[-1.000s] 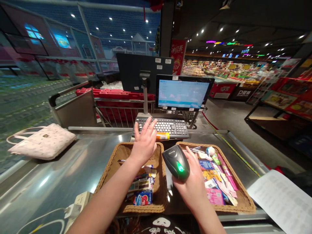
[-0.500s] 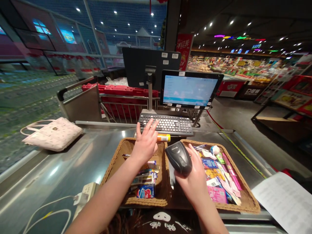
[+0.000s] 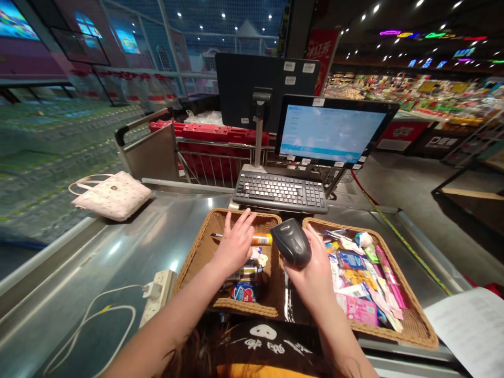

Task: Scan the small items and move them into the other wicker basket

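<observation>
My left hand (image 3: pixel 235 242) is over the left wicker basket (image 3: pixel 189 252), its visible fingers stretched apart. An orange-yellow tube (image 3: pixel 263 239) with a barcode sticks out to the right from beneath it; it seems gripped under the palm, though the grip is hidden. Below the hand lie small packets, among them a blue-and-red packet (image 3: pixel 243 292). My right hand (image 3: pixel 313 262) is wrapped round a black handheld barcode scanner (image 3: pixel 292 242), its head pointing left towards the tube. Beside that hand, the right wicker basket (image 3: pixel 421 328) holds many small packaged items, including a pink packet (image 3: pixel 357 310).
A keyboard (image 3: pixel 280 190) sits behind the baskets, below a lit monitor (image 3: pixel 334 131). On the metal counter's left are a pale handbag (image 3: pixel 114 195) and a power strip (image 3: pixel 157 296) with a white cable. A paper sheet (image 3: pixel 470 325) lies at the right.
My left hand and the tube have come back from the keyboard's edge to over the left basket. The scanner has come closer to the tube. The whole view has shifted.
</observation>
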Tool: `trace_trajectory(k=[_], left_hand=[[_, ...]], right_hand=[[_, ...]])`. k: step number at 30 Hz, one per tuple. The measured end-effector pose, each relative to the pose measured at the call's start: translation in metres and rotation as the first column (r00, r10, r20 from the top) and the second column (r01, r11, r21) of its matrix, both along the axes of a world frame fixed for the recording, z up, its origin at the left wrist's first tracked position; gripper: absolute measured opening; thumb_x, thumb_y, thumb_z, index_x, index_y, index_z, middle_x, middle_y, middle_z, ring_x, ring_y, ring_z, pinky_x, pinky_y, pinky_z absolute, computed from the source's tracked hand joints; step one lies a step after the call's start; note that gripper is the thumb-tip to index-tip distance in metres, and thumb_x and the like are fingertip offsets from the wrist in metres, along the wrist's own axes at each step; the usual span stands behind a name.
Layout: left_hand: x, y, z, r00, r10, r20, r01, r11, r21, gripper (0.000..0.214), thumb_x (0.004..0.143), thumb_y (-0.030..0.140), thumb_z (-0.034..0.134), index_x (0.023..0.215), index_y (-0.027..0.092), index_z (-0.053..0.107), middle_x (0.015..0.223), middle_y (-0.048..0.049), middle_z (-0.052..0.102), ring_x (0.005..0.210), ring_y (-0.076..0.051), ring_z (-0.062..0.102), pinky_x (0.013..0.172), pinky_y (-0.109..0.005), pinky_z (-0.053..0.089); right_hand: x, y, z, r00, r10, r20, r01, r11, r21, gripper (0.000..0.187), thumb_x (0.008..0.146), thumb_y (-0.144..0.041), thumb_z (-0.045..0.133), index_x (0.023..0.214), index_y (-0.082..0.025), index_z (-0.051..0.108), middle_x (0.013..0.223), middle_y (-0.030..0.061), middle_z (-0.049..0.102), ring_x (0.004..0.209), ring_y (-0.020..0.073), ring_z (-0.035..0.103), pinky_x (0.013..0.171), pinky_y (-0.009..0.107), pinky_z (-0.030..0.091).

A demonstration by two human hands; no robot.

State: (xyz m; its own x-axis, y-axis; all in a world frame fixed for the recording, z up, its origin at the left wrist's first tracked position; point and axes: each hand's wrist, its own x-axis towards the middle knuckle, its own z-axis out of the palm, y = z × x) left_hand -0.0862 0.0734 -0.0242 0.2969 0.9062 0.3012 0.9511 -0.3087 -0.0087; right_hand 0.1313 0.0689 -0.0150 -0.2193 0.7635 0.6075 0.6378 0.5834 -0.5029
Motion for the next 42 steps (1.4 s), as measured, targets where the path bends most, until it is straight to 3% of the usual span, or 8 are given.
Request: trace_trajectory(k=[10, 15, 22, 26, 29, 35, 39, 42], left_hand=[[-0.02, -0.022, -0.036, 1.0, 0.003, 0.002, -0.003, 0.983, -0.184, 0.034, 0.075, 0.013, 0.058, 0.108, 0.012, 0.065, 0.15, -0.0182, 0.046, 0.149, -0.031, 0.025, 0.121, -0.064, 0.001], [-0.026, -0.021, -0.053, 1.0, -0.014, 0.007, 0.016, 0.938, -0.346, 0.041, 0.073, 0.013, 0.06, 0.114, 0.012, 0.066, 0.145, -0.0197, 0.051, 0.147, -0.033, 0.028, 0.12, -0.064, 0.001], [-0.033, -0.022, -0.078, 0.998, -0.05, -0.038, 0.025, 0.869, -0.494, 0.038, 0.074, 0.015, 0.063, 0.112, 0.012, 0.068, 0.136, -0.0208, 0.059, 0.143, -0.034, 0.037, 0.12, -0.063, 0.007], [-0.033, -0.024, -0.081, 0.999, -0.015, -0.042, -0.009, 0.849, -0.528, 0.037, 0.073, 0.017, 0.068, 0.11, 0.014, 0.069, 0.136, -0.0205, 0.059, 0.142, -0.036, 0.038, 0.12, -0.063, 0.008], [-0.028, -0.02, -0.073, 1.0, -0.003, -0.027, -0.012, 0.846, -0.532, 0.044, 0.071, 0.027, 0.075, 0.112, 0.014, 0.067, 0.145, -0.0218, 0.051, 0.143, -0.037, 0.037, 0.119, -0.063, 0.011], [0.017, 0.006, -0.045, 0.988, -0.091, 0.123, 0.128, 0.93, -0.344, 0.024, 0.089, 0.033, 0.061, 0.106, 0.017, 0.067, 0.156, -0.016, 0.038, 0.148, -0.031, 0.028, 0.119, -0.064, 0.015], [0.073, 0.029, -0.034, 0.952, -0.223, 0.209, 0.271, 0.933, -0.238, 0.019, 0.093, 0.027, 0.055, 0.099, 0.021, 0.072, 0.155, -0.0097, 0.042, 0.147, -0.029, 0.031, 0.118, -0.066, 0.016], [0.119, 0.043, -0.037, 0.933, -0.304, 0.195, 0.34, 0.92, -0.195, 0.025, 0.094, 0.025, 0.051, 0.087, 0.021, 0.075, 0.154, -0.0075, 0.044, 0.147, -0.031, 0.03, 0.118, -0.068, 0.012]], right_hand=[[-0.018, 0.011, -0.017, 0.999, 0.022, 0.023, -0.021, 0.998, -0.058, 0.047, 0.074, -0.019, 0.061, 0.12, -0.017, 0.056, 0.122, 0.015, 0.062, 0.134, 0.0379, 0.045, 0.109, 0.065, 0.037], [-0.022, 0.016, -0.027, 0.999, 0.033, 0.02, -0.031, 0.997, -0.077, 0.051, 0.071, -0.017, 0.063, 0.122, -0.017, 0.057, 0.123, 0.0144, 0.061, 0.135, 0.0362, 0.045, 0.109, 0.059, 0.041], [-0.024, 0.017, -0.03, 1.0, 0.023, 0.001, -0.022, 0.995, -0.102, 0.052, 0.07, -0.016, 0.063, 0.121, -0.018, 0.056, 0.122, 0.0136, 0.061, 0.135, 0.0378, 0.046, 0.108, 0.061, 0.041], [-0.022, 0.016, -0.027, 1.0, -0.02, -0.024, 0.017, 0.994, -0.108, 0.05, 0.071, -0.018, 0.062, 0.12, -0.019, 0.056, 0.121, 0.0127, 0.062, 0.133, 0.0381, 0.048, 0.109, 0.062, 0.041], [-0.014, 0.015, -0.017, 0.997, -0.05, -0.057, 0.044, 0.994, -0.102, 0.052, 0.071, -0.018, 0.062, 0.122, -0.02, 0.056, 0.121, 0.0126, 0.062, 0.131, 0.0372, 0.05, 0.108, 0.062, 0.041], [0.028, 0.009, 0.017, 0.977, -0.178, -0.115, 0.17, 0.982, -0.078, 0.053, 0.078, -0.026, 0.064, 0.13, -0.018, 0.055, 0.131, 0.0151, 0.06, 0.127, 0.0335, 0.054, 0.109, 0.056, 0.042], [0.063, 0.004, 0.033, 0.928, -0.346, -0.136, 0.341, 0.938, -0.063, 0.051, 0.079, -0.035, 0.066, 0.125, -0.016, 0.059, 0.126, 0.0167, 0.063, 0.122, 0.0357, 0.057, 0.104, 0.057, 0.045], [0.086, 0.003, 0.036, 0.888, -0.431, -0.16, 0.435, 0.901, -0.015, 0.058, 0.077, -0.036, 0.067, 0.129, -0.014, 0.056, 0.127, 0.0178, 0.062, 0.122, 0.0361, 0.058, 0.105, 0.058, 0.044]])
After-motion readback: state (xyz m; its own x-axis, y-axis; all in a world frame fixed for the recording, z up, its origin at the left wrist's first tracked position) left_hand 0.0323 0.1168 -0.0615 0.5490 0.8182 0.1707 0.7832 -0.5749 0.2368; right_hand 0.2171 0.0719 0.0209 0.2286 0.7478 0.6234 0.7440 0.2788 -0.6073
